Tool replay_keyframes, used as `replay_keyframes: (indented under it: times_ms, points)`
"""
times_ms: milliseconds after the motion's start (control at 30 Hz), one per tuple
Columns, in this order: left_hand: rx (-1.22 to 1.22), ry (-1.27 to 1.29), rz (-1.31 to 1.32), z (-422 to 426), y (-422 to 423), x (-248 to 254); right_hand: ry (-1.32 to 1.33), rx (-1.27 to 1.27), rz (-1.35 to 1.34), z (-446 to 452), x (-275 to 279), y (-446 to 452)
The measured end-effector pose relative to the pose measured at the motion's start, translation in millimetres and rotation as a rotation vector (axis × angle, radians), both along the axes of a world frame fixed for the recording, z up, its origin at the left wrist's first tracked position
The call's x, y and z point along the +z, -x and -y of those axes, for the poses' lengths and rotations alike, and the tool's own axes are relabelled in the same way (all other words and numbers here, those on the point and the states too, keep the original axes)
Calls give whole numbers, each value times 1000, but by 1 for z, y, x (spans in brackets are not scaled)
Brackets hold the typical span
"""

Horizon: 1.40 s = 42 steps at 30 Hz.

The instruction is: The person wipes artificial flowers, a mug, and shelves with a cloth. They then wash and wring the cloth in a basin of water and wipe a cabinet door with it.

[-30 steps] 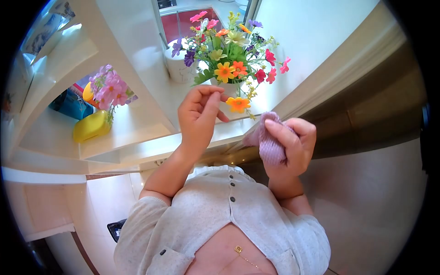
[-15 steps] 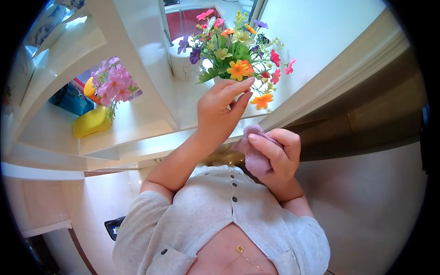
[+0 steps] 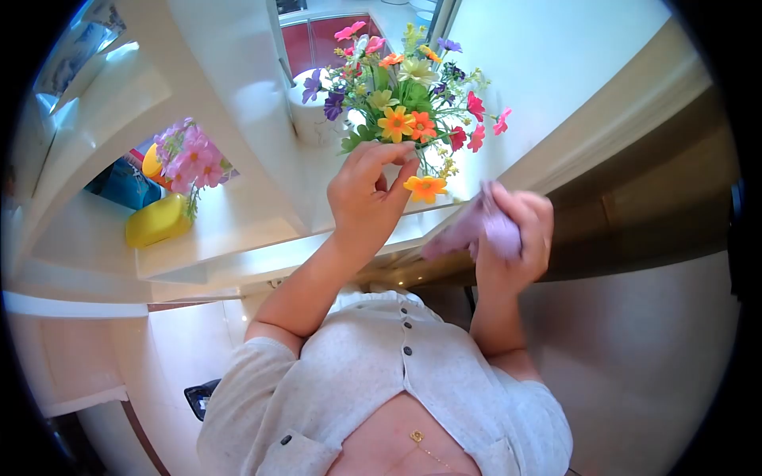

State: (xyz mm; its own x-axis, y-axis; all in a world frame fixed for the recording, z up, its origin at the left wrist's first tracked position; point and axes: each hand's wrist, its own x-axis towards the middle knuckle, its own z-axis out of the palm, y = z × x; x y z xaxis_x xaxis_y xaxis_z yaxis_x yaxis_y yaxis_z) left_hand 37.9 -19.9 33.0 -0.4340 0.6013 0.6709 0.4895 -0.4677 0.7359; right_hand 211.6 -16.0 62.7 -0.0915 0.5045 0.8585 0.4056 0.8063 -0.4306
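Plainly, purple cloth (image 3: 500, 232) snug in the right hand (image 3: 527, 238), left hand (image 3: 367, 190) narrow beside the lowest orange flower (image 3: 426, 189), grip unclear.

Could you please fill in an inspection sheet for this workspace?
Surface: white ledge under the flower arrangement.
Job's things: multicoloured flowers on the ledge; purple cloth, blurred.
Clutter: pink flowers, yellow item and blue container on the left-hand shelf; white cylinder beside the multicoloured flowers.
Hands: left hand at the multicoloured flowers, thumb and fingertips close together, grip unclear; right hand closed on the purple cloth.
Cables: nothing seen.
Surroundings: pale floor at lower left, with a black object partly hidden.
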Motion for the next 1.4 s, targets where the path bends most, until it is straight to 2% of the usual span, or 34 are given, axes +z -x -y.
replay_keyframes:
  times_ms: [133,200,233,300,433,500,600,700,800,867,933,1067,1133,1200,1267,1333,1400]
  points:
    - [-1,56,-38,-1,0,5,208,161,-4,-23,5,23]
    - [7,-7,-46,-7,0,1,299,318,-120,-33,-3,34]
    - [20,-68,-48,-9,0,-1,298,318,-122,-39,-6,36]
    - [40,-87,-85,-11,3,-3,130,293,-26,-49,-9,41]
    - [42,-81,-124,-7,1,1,232,326,-21,-46,-8,42]
    - [30,-71,-105,-8,1,-1,87,240,60,-48,-10,42]
    - [45,-87,-103,-10,2,-3,-18,277,95,-41,-8,40]
    - [76,-139,-140,-12,1,-4,-68,248,-21,-35,-2,44]
    - [84,-167,-155,-13,2,-6,-113,274,59,-40,-5,47]
    - [86,-172,-153,-13,2,-5,-60,228,77,-41,-10,46]
    - [42,2,9,-9,1,-5,-7,190,97,-43,-11,44]
    - [32,4,1,-8,3,-6,51,163,59,-39,-10,40]
    - [34,-142,-72,-10,4,-8,49,184,12,-38,-9,41]
    - [58,-139,-98,-11,4,-6,-22,257,138,-42,-5,44]
    - [89,-140,-124,-12,4,-4,28,223,150,-43,-6,42]
    - [36,-77,5,-11,3,-6,76,194,164,-44,-8,40]
    - [31,-72,10,-11,3,-7,158,167,92,-43,-9,37]
